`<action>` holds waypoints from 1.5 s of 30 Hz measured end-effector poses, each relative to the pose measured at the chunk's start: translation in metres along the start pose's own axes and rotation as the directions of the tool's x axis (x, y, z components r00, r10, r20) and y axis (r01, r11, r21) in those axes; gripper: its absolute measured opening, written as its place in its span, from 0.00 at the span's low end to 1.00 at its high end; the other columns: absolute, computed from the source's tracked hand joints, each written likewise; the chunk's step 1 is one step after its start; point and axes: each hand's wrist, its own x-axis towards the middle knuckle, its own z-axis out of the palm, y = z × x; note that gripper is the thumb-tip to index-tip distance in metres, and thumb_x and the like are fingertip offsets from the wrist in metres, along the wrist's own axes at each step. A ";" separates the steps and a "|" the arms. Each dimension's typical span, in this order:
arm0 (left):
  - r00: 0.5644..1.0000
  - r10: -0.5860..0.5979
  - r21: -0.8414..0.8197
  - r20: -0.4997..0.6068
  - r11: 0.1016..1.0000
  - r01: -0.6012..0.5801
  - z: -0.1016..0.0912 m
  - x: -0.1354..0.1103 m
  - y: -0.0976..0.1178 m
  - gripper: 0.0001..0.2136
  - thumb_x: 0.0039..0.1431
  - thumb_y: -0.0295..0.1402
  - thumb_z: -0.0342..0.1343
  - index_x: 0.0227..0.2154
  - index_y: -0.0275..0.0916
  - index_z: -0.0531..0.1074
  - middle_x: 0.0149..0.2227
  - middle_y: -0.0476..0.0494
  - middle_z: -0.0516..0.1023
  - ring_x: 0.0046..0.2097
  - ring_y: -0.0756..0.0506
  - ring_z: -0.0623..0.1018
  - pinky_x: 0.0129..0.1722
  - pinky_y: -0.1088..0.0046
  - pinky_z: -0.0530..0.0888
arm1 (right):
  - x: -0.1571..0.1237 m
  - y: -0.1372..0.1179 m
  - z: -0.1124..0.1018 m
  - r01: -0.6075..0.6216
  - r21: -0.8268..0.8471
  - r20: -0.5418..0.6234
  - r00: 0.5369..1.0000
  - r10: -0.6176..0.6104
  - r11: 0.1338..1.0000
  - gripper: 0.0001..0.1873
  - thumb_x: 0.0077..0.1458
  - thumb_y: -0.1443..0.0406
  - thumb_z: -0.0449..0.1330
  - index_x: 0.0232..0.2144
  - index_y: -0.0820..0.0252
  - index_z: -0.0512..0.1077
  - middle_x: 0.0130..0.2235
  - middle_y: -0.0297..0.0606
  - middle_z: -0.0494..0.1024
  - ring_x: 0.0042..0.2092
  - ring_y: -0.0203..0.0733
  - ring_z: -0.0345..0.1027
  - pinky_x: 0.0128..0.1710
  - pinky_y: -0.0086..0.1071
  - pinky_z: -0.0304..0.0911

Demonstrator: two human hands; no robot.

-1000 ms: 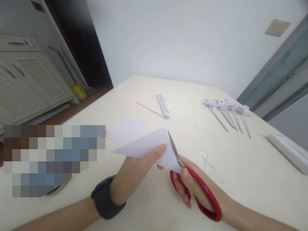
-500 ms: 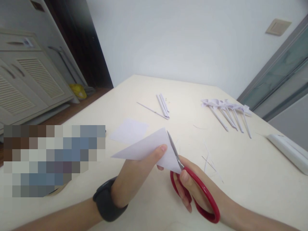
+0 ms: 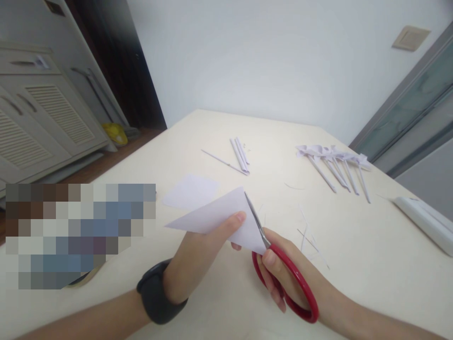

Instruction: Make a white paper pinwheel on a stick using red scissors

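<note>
Left hand (image 3: 198, 255) pinches the paper (image 3: 215, 215); right hand (image 3: 279, 278) grips scissors (image 3: 257, 225), blades at the paper's right edge. A slack pinch could skew the cut.

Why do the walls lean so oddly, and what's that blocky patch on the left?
Head view: a wide lens tilts the door frame and cupboard outward; the blocky patch is pixelation masking something on the table; light is soft and even, shadows faint; paper and scissors look sharp.
</note>
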 end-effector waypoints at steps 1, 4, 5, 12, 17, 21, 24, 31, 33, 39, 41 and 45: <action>1.000 0.002 -0.036 0.020 0.999 -0.001 0.000 0.000 -0.001 0.15 0.54 0.39 0.54 0.16 0.40 0.62 0.20 0.55 0.67 0.27 0.49 0.70 0.35 0.71 0.65 | 0.000 0.000 0.000 -0.007 -0.001 -0.001 1.000 0.007 1.000 0.20 0.58 0.48 0.44 0.37 0.59 0.60 0.17 0.24 0.61 0.14 0.28 0.53 0.12 0.21 0.49; 0.998 0.006 -0.111 0.061 0.994 0.001 0.000 0.001 -0.004 0.14 0.55 0.38 0.53 0.18 0.40 0.64 0.20 0.54 0.68 0.27 0.48 0.70 0.33 0.71 0.67 | 0.002 0.001 0.000 -0.003 -0.005 -0.004 1.000 0.003 1.000 0.21 0.57 0.47 0.45 0.35 0.58 0.59 0.17 0.24 0.61 0.13 0.28 0.54 0.12 0.21 0.50; 0.998 0.008 -0.132 0.066 0.991 0.001 0.000 0.002 -0.005 0.12 0.55 0.38 0.54 0.19 0.40 0.65 0.21 0.53 0.69 0.28 0.48 0.70 0.34 0.71 0.67 | 0.002 0.001 -0.001 0.005 -0.008 -0.010 1.000 -0.005 1.000 0.21 0.57 0.47 0.45 0.33 0.58 0.58 0.17 0.24 0.61 0.14 0.28 0.54 0.12 0.21 0.50; 0.996 0.084 -0.290 0.037 0.954 -0.070 -0.013 0.014 0.013 0.05 0.56 0.33 0.53 0.27 0.40 0.71 0.31 0.50 0.73 0.37 0.47 0.71 0.37 0.75 0.68 | 0.006 -0.016 -0.014 0.027 -0.182 -0.104 0.993 -0.047 0.983 0.18 0.57 0.50 0.49 0.27 0.58 0.56 0.16 0.23 0.60 0.15 0.28 0.56 0.16 0.22 0.52; 0.996 0.031 -0.196 0.084 0.981 -0.014 -0.026 0.025 0.027 0.03 0.53 0.34 0.56 0.30 0.42 0.70 0.31 0.51 0.73 0.34 0.48 0.72 0.31 0.79 0.68 | 0.010 -0.018 -0.024 -0.031 -0.244 -0.134 0.991 -0.002 0.969 0.15 0.57 0.55 0.53 0.27 0.58 0.57 0.16 0.23 0.61 0.16 0.28 0.57 0.17 0.23 0.52; 0.996 0.051 -0.148 0.067 0.988 -0.041 -0.033 0.031 0.026 0.05 0.52 0.34 0.57 0.33 0.43 0.71 0.32 0.51 0.74 0.34 0.49 0.72 0.31 0.80 0.69 | 0.013 -0.015 -0.028 -0.044 -0.240 -0.143 0.990 0.009 0.970 0.14 0.57 0.56 0.53 0.27 0.58 0.56 0.16 0.23 0.62 0.16 0.28 0.57 0.15 0.22 0.51; 0.994 0.023 -0.070 0.105 0.997 -0.016 -0.039 0.037 0.024 0.07 0.52 0.35 0.57 0.36 0.44 0.70 0.32 0.51 0.75 0.32 0.49 0.73 0.29 0.79 0.68 | 0.013 -0.015 -0.030 -0.056 -0.251 -0.151 0.988 0.018 0.966 0.14 0.56 0.55 0.53 0.27 0.57 0.56 0.17 0.23 0.61 0.16 0.28 0.57 0.15 0.22 0.51; 0.958 -0.021 0.135 0.287 0.991 -0.018 -0.039 0.040 0.024 0.07 0.52 0.37 0.56 0.33 0.43 0.71 0.35 0.48 0.76 0.37 0.44 0.76 0.34 0.74 0.70 | 0.015 -0.019 -0.035 -0.088 -0.339 -0.135 0.990 0.044 0.937 0.18 0.55 0.55 0.55 0.24 0.57 0.53 0.16 0.23 0.60 0.16 0.28 0.54 0.14 0.22 0.48; 0.958 -0.010 0.143 0.288 0.989 -0.032 -0.037 0.039 0.025 0.06 0.53 0.38 0.55 0.30 0.43 0.71 0.34 0.49 0.76 0.35 0.46 0.75 0.32 0.76 0.70 | 0.014 -0.020 -0.035 -0.077 -0.355 -0.115 0.993 0.038 0.932 0.19 0.54 0.55 0.56 0.23 0.57 0.52 0.16 0.23 0.60 0.16 0.27 0.53 0.14 0.22 0.46; 0.956 -0.067 0.114 0.284 0.993 0.036 -0.035 0.033 0.027 0.08 0.54 0.39 0.53 0.26 0.42 0.70 0.26 0.51 0.71 0.28 0.50 0.71 0.25 0.80 0.67 | 0.011 -0.022 -0.035 -0.071 -0.256 0.009 0.997 0.076 0.964 0.19 0.52 0.52 0.57 0.25 0.58 0.55 0.18 0.25 0.61 0.17 0.28 0.55 0.15 0.22 0.49; 0.958 -0.076 0.094 0.277 0.994 0.052 -0.034 0.032 0.028 0.08 0.53 0.39 0.54 0.24 0.41 0.70 0.24 0.51 0.69 0.26 0.50 0.69 0.23 0.80 0.65 | 0.008 -0.023 -0.034 -0.097 -0.180 0.072 0.991 0.111 0.979 0.19 0.54 0.49 0.52 0.26 0.58 0.56 0.18 0.25 0.61 0.17 0.29 0.55 0.15 0.22 0.50; 0.960 -0.103 0.081 0.260 0.993 0.084 -0.033 0.028 0.030 0.10 0.52 0.39 0.56 0.22 0.40 0.68 0.23 0.53 0.67 0.24 0.51 0.68 0.22 0.80 0.64 | 0.004 -0.027 -0.030 -0.059 -0.091 0.161 0.984 0.073 0.994 0.26 0.56 0.45 0.43 0.22 0.59 0.57 0.16 0.27 0.60 0.16 0.28 0.52 0.15 0.23 0.47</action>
